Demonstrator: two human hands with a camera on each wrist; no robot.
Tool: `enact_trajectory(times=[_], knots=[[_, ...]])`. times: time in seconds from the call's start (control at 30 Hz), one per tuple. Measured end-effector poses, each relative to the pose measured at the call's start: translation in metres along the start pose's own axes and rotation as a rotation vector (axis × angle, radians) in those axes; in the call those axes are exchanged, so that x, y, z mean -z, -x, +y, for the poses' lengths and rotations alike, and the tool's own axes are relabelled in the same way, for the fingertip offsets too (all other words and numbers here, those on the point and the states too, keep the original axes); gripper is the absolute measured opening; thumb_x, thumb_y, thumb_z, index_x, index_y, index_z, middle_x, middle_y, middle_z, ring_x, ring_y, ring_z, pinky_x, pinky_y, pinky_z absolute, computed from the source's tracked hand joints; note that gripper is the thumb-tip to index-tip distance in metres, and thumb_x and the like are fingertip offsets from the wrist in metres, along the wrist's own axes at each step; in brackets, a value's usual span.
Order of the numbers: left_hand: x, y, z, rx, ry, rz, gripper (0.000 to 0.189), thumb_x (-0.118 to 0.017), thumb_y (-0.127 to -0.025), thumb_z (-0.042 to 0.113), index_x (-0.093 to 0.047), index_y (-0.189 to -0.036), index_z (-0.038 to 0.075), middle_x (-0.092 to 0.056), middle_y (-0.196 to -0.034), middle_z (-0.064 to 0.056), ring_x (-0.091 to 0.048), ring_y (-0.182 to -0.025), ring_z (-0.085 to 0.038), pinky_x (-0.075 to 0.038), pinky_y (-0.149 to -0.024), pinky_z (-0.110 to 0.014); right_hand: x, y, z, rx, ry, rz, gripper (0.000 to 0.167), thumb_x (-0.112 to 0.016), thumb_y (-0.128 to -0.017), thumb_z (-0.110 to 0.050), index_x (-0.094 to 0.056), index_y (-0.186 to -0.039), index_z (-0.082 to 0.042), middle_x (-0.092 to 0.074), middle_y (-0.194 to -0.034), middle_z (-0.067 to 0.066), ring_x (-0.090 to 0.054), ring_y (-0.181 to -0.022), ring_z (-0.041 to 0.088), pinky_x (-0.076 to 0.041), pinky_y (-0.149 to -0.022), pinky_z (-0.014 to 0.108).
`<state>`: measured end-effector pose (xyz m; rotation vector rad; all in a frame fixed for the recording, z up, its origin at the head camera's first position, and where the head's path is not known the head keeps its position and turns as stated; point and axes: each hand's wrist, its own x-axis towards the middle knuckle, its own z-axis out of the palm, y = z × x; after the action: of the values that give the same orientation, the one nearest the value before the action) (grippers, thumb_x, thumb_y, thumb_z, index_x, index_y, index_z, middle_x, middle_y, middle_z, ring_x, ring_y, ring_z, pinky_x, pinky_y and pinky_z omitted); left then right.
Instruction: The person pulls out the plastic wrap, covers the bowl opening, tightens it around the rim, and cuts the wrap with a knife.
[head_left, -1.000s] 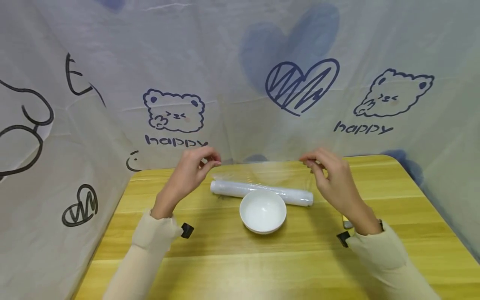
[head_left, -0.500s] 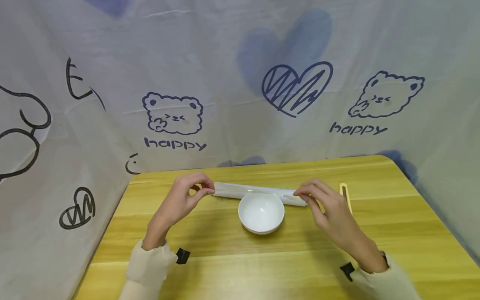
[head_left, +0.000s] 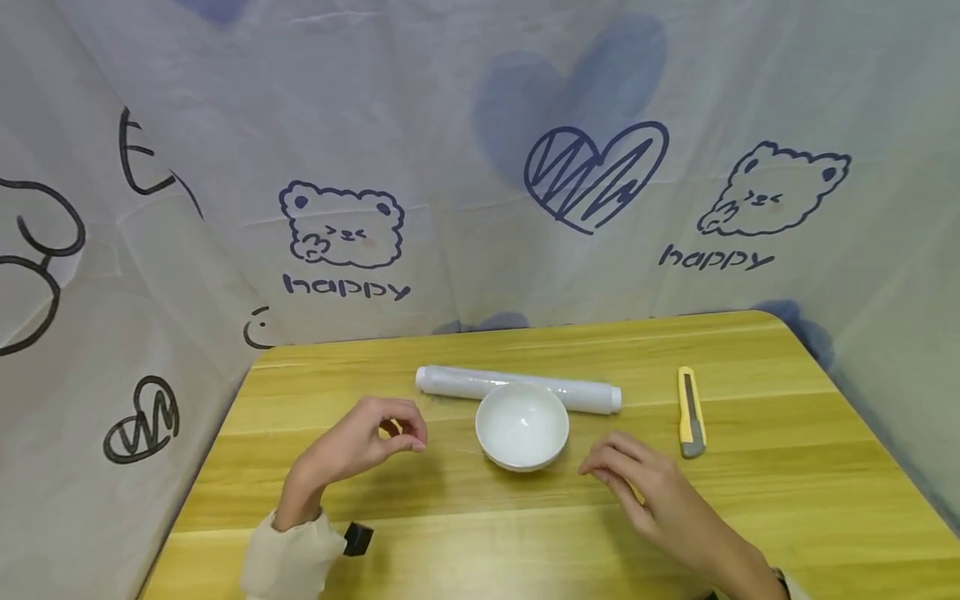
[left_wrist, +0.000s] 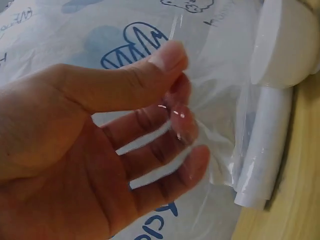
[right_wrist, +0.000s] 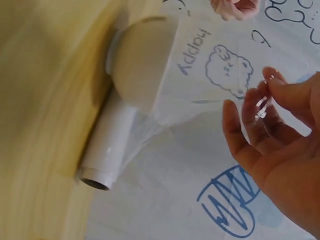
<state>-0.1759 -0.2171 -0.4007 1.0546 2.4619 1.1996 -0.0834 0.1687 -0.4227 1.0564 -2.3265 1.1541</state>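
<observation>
In the head view my left hand is left of the white bowl, thumb and forefinger pinching one corner of clear cling film. My right hand pinches the other corner, to the bowl's right and nearer the front. The cling film is almost invisible from above. Both wrist views show it running from the white cling film roll towards the fingers, over the bowl. Just behind the bowl, the roll lies crosswise on the table, its middle partly hidden by the rim.
A yellow utility knife with a grey end lies on the wooden table, right of the roll and beyond my right hand. Behind the table's far edge hangs a pale printed cloth, which also covers the left and right sides.
Both hands have come down and towards the front, from behind the roll to either side of the bowl, drawing the film along. The utility knife is now fully uncovered. Bowl and roll stay put.
</observation>
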Motion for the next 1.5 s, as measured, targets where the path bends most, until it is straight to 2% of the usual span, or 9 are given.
enact_trajectory(times=[0.13, 0.27, 0.4, 0.57, 0.73, 0.97, 1.27, 1.5], knots=[[-0.007, -0.001, -0.008, 0.022, 0.050, -0.112, 0.010, -0.076, -0.092, 0.008, -0.074, -0.086, 0.016, -0.070, -0.085, 0.008, -0.062, -0.078, -0.009, -0.057, -0.072, -0.031, -0.007, 0.011, 0.003, -0.033, -0.015, -0.077, 0.041, -0.066, -0.090, 0.015, -0.068, -0.109, -0.022, -0.062, -0.106, -0.009, -0.060, -0.089, 0.005, -0.050, -0.077, 0.012], [-0.011, -0.001, -0.018, 0.064, 0.093, -0.206, 0.013, -0.078, -0.090, 0.005, -0.073, -0.083, 0.015, -0.070, -0.082, 0.007, -0.060, -0.075, -0.008, -0.056, -0.070, -0.029, -0.015, 0.017, 0.008, -0.016, -0.030, -0.121, 0.040, -0.066, -0.091, 0.014, -0.067, -0.109, -0.023, -0.062, -0.105, -0.009, -0.060, -0.090, 0.006, -0.050, -0.079, 0.013], [-0.016, -0.004, -0.028, 0.079, 0.126, -0.251, 0.012, -0.078, -0.089, 0.003, -0.074, -0.083, 0.012, -0.071, -0.083, 0.005, -0.063, -0.077, -0.009, -0.058, -0.075, -0.031, -0.021, 0.020, 0.014, 0.004, -0.019, -0.133, 0.039, -0.067, -0.092, 0.013, -0.067, -0.107, -0.023, -0.062, -0.104, -0.010, -0.060, -0.092, 0.005, -0.049, -0.083, 0.012], [-0.026, -0.007, -0.037, 0.092, 0.154, -0.267, 0.011, -0.079, -0.087, 0.000, -0.075, -0.083, 0.009, -0.072, -0.083, 0.003, -0.064, -0.077, -0.010, -0.058, -0.076, -0.032, -0.024, 0.026, 0.021, 0.007, 0.050, -0.167, 0.037, -0.070, -0.089, 0.011, -0.069, -0.104, -0.023, -0.061, -0.102, -0.012, -0.061, -0.091, 0.004, -0.048, -0.084, 0.013], [-0.036, -0.009, -0.041, 0.143, 0.121, -0.256, 0.015, -0.078, -0.086, -0.004, -0.074, -0.079, 0.008, -0.071, -0.080, 0.004, -0.063, -0.074, -0.008, -0.056, -0.072, -0.026, -0.029, 0.029, 0.025, -0.036, 0.098, -0.232, 0.028, -0.071, -0.091, 0.006, -0.072, -0.101, -0.021, -0.061, -0.101, -0.014, -0.060, -0.092, 0.002, -0.052, -0.082, 0.019], [-0.048, -0.016, -0.045, 0.167, 0.007, -0.211, 0.018, -0.078, -0.087, -0.002, -0.072, -0.075, 0.009, -0.069, -0.077, 0.005, -0.059, -0.072, -0.008, -0.054, -0.071, -0.024, -0.034, 0.027, 0.034, -0.103, 0.171, -0.244, 0.023, -0.072, -0.091, 0.004, -0.074, -0.096, -0.018, -0.062, -0.099, -0.015, -0.061, -0.092, 0.003, -0.056, -0.081, 0.027], [-0.061, -0.024, -0.045, 0.180, -0.196, -0.089, 0.022, -0.078, -0.088, 0.001, -0.069, -0.073, 0.013, -0.062, -0.071, 0.009, -0.056, -0.068, -0.008, -0.050, -0.068, -0.026, -0.037, 0.016, 0.043, -0.218, 0.248, -0.247, 0.019, -0.073, -0.092, 0.000, -0.077, -0.094, -0.018, -0.066, -0.095, -0.013, -0.062, -0.092, 0.007, -0.058, -0.081, 0.032], [-0.072, -0.031, -0.040, 0.218, -0.274, 0.020, 0.021, -0.078, -0.088, 0.001, -0.068, -0.075, 0.014, -0.061, -0.073, 0.008, -0.052, -0.066, -0.008, -0.047, -0.062, -0.026, -0.039, 0.008, 0.050, -0.286, 0.234, -0.248, 0.017, -0.073, -0.091, 0.001, -0.080, -0.097, -0.013, -0.068, -0.098, -0.008, -0.066, -0.092, 0.010, -0.059, -0.081, 0.035]])
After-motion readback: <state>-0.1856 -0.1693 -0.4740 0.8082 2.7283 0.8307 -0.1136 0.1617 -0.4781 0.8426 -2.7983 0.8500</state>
